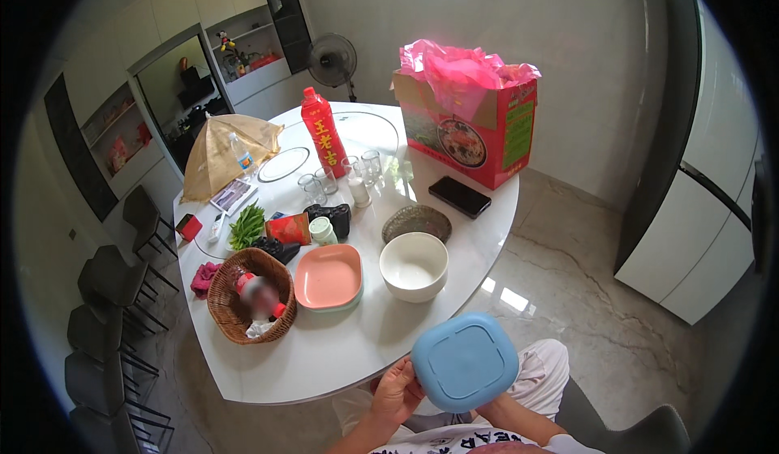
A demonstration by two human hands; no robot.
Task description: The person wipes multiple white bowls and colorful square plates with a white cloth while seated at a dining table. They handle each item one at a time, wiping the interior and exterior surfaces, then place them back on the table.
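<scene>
A blue square plate [465, 362] with rounded corners is held over my lap, in front of the near table edge. Ridges forming a square ring show on the face turned up, which looks like its underside. My left hand [398, 389] grips the left edge, thumb along the rim. My right hand [489, 408] reaches under the lower right side, its fingers hidden behind the plate. Beyond it on the table stands a white bowl [414, 267], touching or close to a dark speckled dish [416, 223]. Left of the bowl, a coral square plate [329, 278] rests on a pale green one.
Left on the round white table [341, 365] are a wicker basket [221, 312] with a bottle, green leaves [247, 227] and a mesh food cover [223, 150]. Farther back stand a red bottle [323, 133] and glasses. A phone [460, 197] lies before a red carton [487, 150].
</scene>
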